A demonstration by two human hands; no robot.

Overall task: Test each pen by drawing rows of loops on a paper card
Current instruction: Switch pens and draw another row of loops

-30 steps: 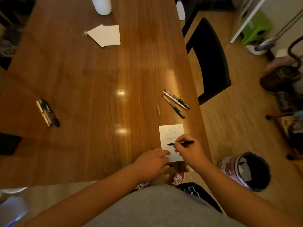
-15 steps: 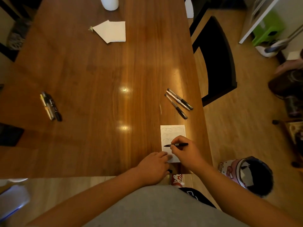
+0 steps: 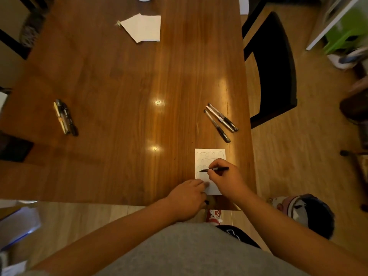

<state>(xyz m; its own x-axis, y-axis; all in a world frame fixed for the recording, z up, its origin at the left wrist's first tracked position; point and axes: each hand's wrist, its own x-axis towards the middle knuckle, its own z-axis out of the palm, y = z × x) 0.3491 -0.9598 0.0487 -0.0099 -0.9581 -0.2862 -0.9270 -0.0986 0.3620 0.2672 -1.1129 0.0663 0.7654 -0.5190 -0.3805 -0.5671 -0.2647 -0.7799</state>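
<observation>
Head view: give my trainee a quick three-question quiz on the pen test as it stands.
1. True or false: the right hand grips a black pen whose tip is over the paper card.
2. How many pens lie together just beyond the card, near the right edge of the wooden table? A two, B three, C five.
3. What do the fingertips of the left hand touch?
Key: 1 true. 2 B. 3 the card's lower left edge.
</observation>
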